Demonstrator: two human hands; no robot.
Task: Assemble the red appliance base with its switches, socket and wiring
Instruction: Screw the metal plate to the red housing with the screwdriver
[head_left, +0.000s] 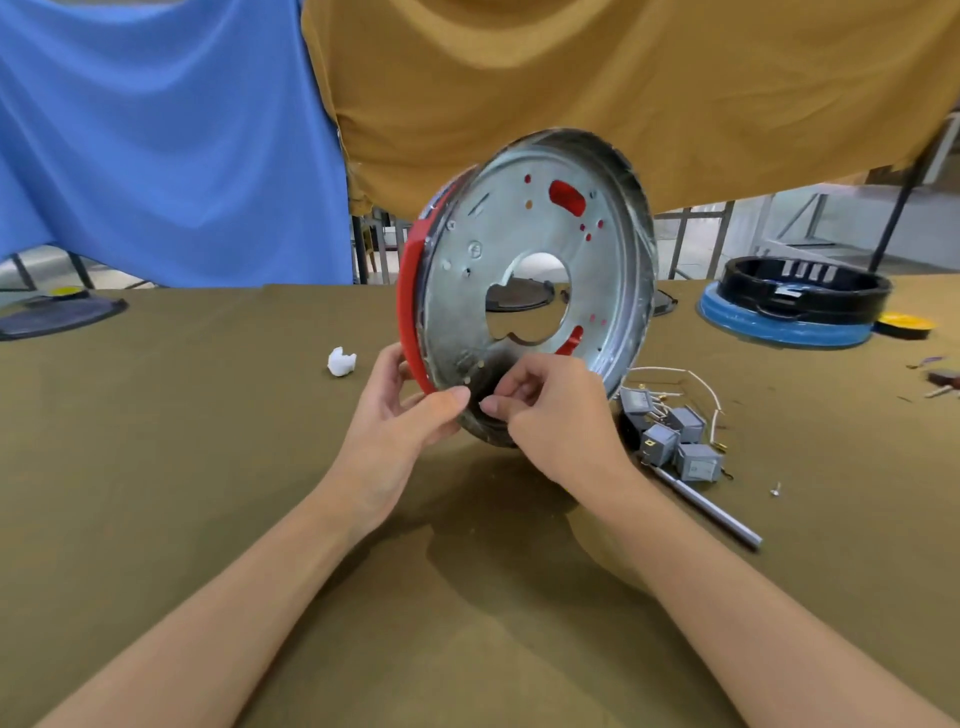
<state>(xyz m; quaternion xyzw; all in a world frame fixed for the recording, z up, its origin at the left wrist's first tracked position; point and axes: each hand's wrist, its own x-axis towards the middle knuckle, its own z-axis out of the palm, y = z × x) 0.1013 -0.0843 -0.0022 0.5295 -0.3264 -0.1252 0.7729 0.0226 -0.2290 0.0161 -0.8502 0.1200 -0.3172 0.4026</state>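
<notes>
So the red appliance base (410, 291) is tipped up on edge near the middle of the olive surface (208, 467), with its shiny metal plate (519, 249) facing the camera (one big cutout in the middle, red showing through a handful of small holes). Both hands are on its lower rim, around 6 o'clock on the disc. The left hand (395, 415) has its grip closed on the red edge, thumb across the front and fingers behind. The right hand (556, 415) has fingertips pinched together right at the rim; can't tell if there's anything tiny between them.

At 4 o'clock from the base there's a pile of four grey switches (670, 434) with white wiring (691, 379) looping off them, touching or nearly touching the base. Just past them lies one grey metal rod (711, 512), and one small loose screw (775, 489) beyond that.

One crumpled white wad (341, 361) sits at 9 o'clock. Far off at 3 o'clock, one black ring (805, 291) rests on a blue disc (779, 325).
</notes>
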